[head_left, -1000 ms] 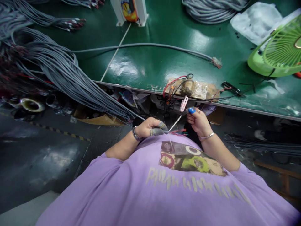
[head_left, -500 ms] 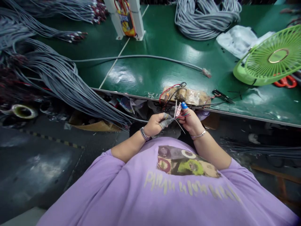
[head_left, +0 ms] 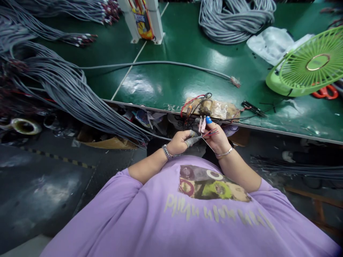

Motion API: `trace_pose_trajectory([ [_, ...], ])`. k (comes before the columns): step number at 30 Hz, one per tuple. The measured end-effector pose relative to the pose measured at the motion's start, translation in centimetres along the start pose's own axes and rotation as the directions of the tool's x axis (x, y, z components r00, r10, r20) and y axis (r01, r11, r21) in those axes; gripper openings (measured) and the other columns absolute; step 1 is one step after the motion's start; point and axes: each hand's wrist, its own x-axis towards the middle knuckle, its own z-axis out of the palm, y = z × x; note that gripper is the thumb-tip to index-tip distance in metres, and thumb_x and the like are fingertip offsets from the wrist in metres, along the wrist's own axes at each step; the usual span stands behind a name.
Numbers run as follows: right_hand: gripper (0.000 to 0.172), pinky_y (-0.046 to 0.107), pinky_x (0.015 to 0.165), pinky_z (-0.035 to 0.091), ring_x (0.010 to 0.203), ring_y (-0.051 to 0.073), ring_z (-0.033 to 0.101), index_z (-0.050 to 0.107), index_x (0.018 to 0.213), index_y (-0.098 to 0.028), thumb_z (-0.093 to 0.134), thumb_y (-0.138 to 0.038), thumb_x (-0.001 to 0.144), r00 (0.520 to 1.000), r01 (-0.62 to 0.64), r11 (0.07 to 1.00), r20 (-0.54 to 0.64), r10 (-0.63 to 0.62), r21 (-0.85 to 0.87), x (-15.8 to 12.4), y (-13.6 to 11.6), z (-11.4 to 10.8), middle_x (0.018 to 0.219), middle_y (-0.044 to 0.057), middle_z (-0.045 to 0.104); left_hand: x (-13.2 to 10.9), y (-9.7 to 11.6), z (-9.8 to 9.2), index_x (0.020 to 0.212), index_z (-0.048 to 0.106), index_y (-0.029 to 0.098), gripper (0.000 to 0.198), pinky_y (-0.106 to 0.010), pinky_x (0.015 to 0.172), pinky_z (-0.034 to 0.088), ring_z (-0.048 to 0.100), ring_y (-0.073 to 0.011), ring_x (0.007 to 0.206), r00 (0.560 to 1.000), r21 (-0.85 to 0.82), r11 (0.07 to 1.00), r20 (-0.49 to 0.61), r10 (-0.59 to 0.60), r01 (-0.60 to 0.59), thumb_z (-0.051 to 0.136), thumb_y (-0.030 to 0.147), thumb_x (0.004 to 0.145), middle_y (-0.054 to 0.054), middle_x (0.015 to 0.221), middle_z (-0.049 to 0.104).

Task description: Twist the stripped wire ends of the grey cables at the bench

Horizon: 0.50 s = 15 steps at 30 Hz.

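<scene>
My left hand [head_left: 182,141] pinches a grey cable [head_left: 162,137] near its stripped end, with grey wrapping on the thumb and a finger. Thin coloured wires [head_left: 210,132] fan out from that end toward my right hand [head_left: 218,139]. A blue cover [head_left: 208,120] sits on the right thumb tip. Between the right thumb and fingers is a small pink-and-white forked piece [head_left: 202,125], whose exact kind I cannot make out. One pale strand [head_left: 209,146] slants down from the cable end across the right palm. Both hands are just off the bench's front edge.
On the green bench [head_left: 171,85] lie a taped cardboard piece [head_left: 223,110], a black-handled tool [head_left: 252,108], a single grey cable [head_left: 160,63] and a cable coil [head_left: 235,21]. A green fan [head_left: 308,64] and red-handled scissors [head_left: 325,92] are at right. A big cable bundle [head_left: 61,85] drapes at left.
The right fingers and pink-and-white piece have shifted slightly. The coloured wires now lie flatter toward the right palm, and the pale strand reaches farther right. The left hand still pinches the cable.
</scene>
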Motion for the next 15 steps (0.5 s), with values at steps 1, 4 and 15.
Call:
trace_pose_trajectory([
  [1, 0.053, 0.020, 0.037, 0.011, 0.041, 0.002, 0.021, 0.055, 0.068, -0.017, 0.080, -0.063, 0.070, 1.000, -0.010, 1.000, -0.005, 0.010, 0.004, 0.0, 0.1, 0.0, 0.052, -0.006, 0.044, -0.1, 0.1, 0.0, 0.081, 0.066, 0.011, 0.041, -0.019, 0.052, 0.039, 0.045, -0.0064, 0.053, 1.000, -0.004, 1.000, 0.003, -0.002, 0.002, 0.066, 0.052, 0.086, 0.001, 0.061, 0.057],
  [4, 0.056, 0.021, 0.037, 0.008, 0.040, 0.002, 0.021, 0.054, 0.071, -0.018, 0.074, -0.070, 0.072, 0.998, -0.058, 0.998, -0.008, 0.058, 0.025, -0.1, 0.3, -0.3, 0.054, -0.005, 0.046, -0.6, 0.3, -0.2, 0.085, 0.067, 0.011, 0.042, -0.019, 0.051, 0.039, 0.046, -0.0065, 0.052, 1.000, -0.037, 0.999, 0.009, -0.020, 0.020, 0.066, 0.054, 0.086, 0.001, 0.062, 0.057],
  [15, 0.053, 0.016, 0.034, 0.008, 0.041, 0.001, 0.021, 0.050, 0.074, -0.018, 0.073, -0.065, 0.076, 0.979, -0.202, 0.976, 0.044, 0.199, 0.079, -0.6, 1.0, -2.6, 0.065, -0.003, 0.055, -5.6, 1.2, -1.6, 0.082, 0.072, 0.012, 0.037, -0.020, 0.053, 0.042, 0.055, -0.0091, 0.056, 0.991, -0.171, 0.977, 0.054, -0.121, 0.128, 0.076, 0.049, 0.079, -0.004, 0.066, 0.066],
])
